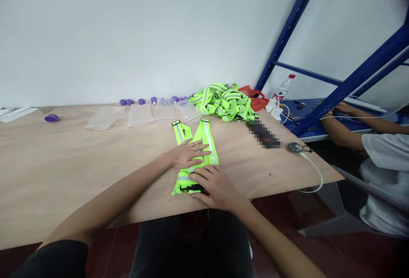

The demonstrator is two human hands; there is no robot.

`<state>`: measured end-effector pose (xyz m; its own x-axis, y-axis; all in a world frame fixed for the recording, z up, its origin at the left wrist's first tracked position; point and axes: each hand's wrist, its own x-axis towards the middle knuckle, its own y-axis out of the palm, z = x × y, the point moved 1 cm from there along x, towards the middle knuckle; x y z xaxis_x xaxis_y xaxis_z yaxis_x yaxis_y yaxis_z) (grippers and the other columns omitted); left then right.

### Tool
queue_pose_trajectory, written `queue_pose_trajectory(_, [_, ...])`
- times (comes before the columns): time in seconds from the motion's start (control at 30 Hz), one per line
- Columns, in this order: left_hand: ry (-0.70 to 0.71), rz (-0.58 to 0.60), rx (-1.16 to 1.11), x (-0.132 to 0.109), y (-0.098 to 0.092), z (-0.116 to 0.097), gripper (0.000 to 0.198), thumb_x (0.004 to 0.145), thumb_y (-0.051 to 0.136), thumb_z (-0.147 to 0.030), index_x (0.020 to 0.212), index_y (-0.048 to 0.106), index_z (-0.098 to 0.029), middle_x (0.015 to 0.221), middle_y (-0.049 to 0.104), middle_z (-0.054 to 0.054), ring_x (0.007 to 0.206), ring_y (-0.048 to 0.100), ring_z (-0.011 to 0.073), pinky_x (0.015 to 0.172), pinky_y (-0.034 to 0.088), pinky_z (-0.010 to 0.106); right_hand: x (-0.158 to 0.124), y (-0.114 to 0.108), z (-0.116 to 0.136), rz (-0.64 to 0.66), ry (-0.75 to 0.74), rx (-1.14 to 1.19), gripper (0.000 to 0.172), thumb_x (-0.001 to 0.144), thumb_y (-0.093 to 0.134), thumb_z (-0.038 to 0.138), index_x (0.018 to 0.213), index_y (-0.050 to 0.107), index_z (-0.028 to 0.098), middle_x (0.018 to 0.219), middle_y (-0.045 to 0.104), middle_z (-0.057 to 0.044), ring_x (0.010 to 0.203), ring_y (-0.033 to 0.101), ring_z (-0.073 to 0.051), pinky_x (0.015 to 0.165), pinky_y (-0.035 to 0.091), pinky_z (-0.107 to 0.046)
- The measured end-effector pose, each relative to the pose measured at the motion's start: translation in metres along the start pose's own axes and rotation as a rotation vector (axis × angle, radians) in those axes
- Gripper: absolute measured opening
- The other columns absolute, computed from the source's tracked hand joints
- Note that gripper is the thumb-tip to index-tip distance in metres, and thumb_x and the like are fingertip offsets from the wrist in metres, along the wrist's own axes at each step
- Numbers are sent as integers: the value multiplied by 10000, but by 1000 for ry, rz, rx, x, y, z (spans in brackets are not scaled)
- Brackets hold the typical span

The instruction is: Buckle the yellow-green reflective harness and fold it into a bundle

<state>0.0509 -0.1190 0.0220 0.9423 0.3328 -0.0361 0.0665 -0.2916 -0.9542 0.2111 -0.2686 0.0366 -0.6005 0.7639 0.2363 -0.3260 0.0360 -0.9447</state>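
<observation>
A neon green reflective strap vest (208, 141) with grey stripes lies flat on the wooden table (128, 175), its folded lower end and black buckle near the front edge. My left hand (188, 153) rests on the middle of the straps with its fingers spread. Just below it, my right hand (215, 186) lies over the right side of the folded end, beside the black buckle, fingers apart and slightly bent. Part of the buckle is hidden under that hand.
Behind lie a heap of green straps (223, 102), a red bag (257, 99), clear plastic bags (140, 116) and purple rolls (51, 118). To the right are a blurred dark object (265, 135), a round cabled device (294, 147), a bottle (284, 88), blue shelving (287, 22) and another person's arms (343, 131).
</observation>
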Motion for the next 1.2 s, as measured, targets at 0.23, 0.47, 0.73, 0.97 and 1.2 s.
queue_pose_trajectory(0.23, [14,2,-10,0,1,2,530,1040,252,-530,1555,276,-410,1660,206,-31,1543,136,275,1217,45,563,3,13,-8,-113,-66,-121,395,964,557,519,1180,635,197,1177,718,-94,1063,605,-245,889,435,-382])
queue_pose_trajectory(0.47, [22,-31,-10,1,3,2,503,1047,241,-503,1541,297,-431,1652,233,-40,1537,166,271,1217,68,572,10,16,-12,-174,-97,-119,292,997,529,428,1050,676,181,1034,739,-98,1009,627,-226,888,457,-361])
queue_pose_trajectory(0.73, [40,-53,40,3,11,8,501,1042,292,-445,1541,316,-411,1646,255,-29,1535,176,275,1221,80,569,21,9,-18,-147,-68,-135,295,1002,520,407,971,713,186,940,712,-76,885,621,-206,806,462,-333])
queue_pose_trajectory(0.97, [29,6,65,14,18,31,558,976,483,-416,1522,374,-385,1644,257,-15,1536,172,281,1226,126,541,48,-5,-35,-104,-34,73,226,996,541,308,931,726,196,969,768,-50,920,674,-182,848,445,-312])
queue_pose_trajectory(1.2, [-24,5,47,21,9,45,498,956,549,-365,1450,492,-405,1618,321,-10,1522,199,342,1198,29,647,73,-9,-55,35,152,298,296,973,548,330,754,696,197,679,681,22,620,559,-127,579,343,-229])
